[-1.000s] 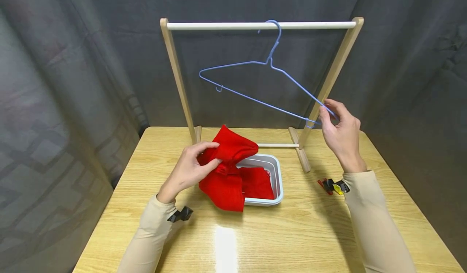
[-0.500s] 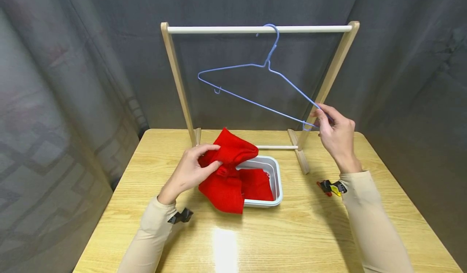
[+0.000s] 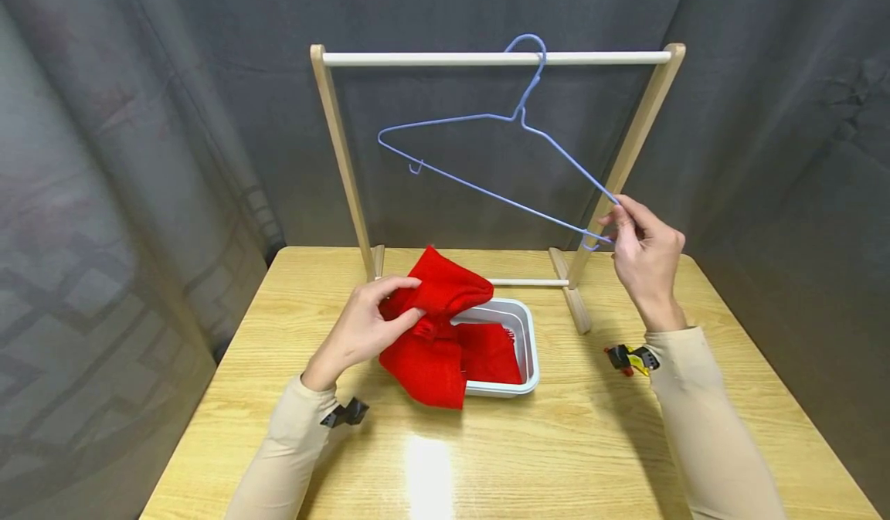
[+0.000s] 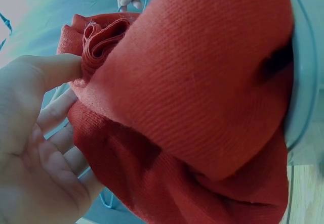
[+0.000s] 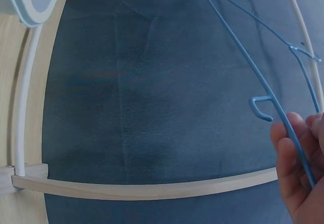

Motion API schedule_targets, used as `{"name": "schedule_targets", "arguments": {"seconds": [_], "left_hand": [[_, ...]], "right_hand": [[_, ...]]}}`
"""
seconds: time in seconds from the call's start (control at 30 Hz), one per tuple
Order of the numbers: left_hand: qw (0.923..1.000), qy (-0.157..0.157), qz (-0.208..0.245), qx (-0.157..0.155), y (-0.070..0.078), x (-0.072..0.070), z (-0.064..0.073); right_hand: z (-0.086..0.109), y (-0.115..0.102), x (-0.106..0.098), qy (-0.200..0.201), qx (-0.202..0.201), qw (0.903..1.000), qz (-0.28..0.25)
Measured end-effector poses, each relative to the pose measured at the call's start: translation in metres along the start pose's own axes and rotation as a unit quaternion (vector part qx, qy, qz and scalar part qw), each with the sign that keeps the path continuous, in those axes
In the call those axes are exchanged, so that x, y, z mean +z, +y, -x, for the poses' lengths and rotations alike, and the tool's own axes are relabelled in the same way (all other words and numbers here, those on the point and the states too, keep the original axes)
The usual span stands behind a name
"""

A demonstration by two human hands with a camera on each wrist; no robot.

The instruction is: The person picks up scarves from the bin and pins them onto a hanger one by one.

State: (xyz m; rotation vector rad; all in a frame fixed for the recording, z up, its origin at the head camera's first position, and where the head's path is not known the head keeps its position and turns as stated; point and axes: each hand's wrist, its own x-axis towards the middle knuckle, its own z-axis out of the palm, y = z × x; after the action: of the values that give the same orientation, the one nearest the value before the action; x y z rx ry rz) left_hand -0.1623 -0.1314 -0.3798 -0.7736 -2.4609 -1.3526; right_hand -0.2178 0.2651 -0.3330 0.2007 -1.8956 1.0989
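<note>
My left hand [image 3: 361,323] pinches a red knitted scarf [image 3: 448,284] between thumb and fingers. The scarf is bunched over the left side of a light grey plastic basin [image 3: 534,350], and a fringed part of it lies inside. In the left wrist view, folded layers of scarf [image 4: 202,82] sit by the thumb, the other fingers behind the cloth. Thumb and fingers of my right hand [image 3: 647,261] grip the right corner of a blue clothes hanger [image 3: 521,112], which tilts down to that side. The hanger's hook rises above the rack's white rail, its tip at rail height.
A wooden rack with a white top rail [image 3: 417,59] stands at the back of the table [image 3: 542,450], its right foot [image 3: 575,307] behind and right of the basin. Grey curtains [image 3: 208,118] surround the table.
The hanger dipped slightly, then rose and shifted right, its hook tip going from below the rail to rail height. My right hand moved a little with it. The left hand and scarf stayed put.
</note>
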Motion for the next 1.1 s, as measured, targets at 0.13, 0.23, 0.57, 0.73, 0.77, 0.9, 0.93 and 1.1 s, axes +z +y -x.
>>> {"name": "schedule_targets", "arguments": {"seconds": [0.13, 0.23, 0.57, 0.73, 0.77, 0.9, 0.93, 1.1], "left_hand": [[1.0000, 0.000, -0.001, 0.001, 0.000, 0.000, 0.000], [1.0000, 0.001, -0.002, 0.002, 0.000, 0.000, 0.000], [1.0000, 0.003, 0.005, 0.000, -0.001, -0.002, 0.001], [1.0000, 0.004, 0.006, -0.001, -0.002, -0.002, 0.002], [1.0000, 0.005, 0.004, -0.001, -0.002, -0.002, 0.001], [1.0000, 0.009, 0.001, 0.003, -0.003, -0.002, 0.001], [0.9999, 0.010, 0.000, 0.004, -0.003, -0.002, 0.001], [0.9999, 0.013, 0.002, 0.005, -0.002, -0.002, 0.001]], "right_hand": [[0.001, -0.003, -0.002, 0.016, 0.002, 0.9998, -0.006], [0.003, -0.005, -0.005, 0.025, 0.003, 0.9997, -0.002], [0.022, -0.003, -0.016, 0.038, -0.002, 0.9993, 0.001], [0.031, 0.001, -0.020, 0.044, -0.003, 0.9989, -0.012], [0.033, 0.002, -0.021, 0.045, -0.002, 0.9989, -0.015], [0.042, 0.005, -0.024, 0.040, 0.008, 0.9989, -0.023], [0.045, 0.006, -0.025, 0.038, 0.009, 0.9990, -0.022], [0.060, 0.011, -0.029, 0.026, 0.010, 0.9992, -0.029]]}}
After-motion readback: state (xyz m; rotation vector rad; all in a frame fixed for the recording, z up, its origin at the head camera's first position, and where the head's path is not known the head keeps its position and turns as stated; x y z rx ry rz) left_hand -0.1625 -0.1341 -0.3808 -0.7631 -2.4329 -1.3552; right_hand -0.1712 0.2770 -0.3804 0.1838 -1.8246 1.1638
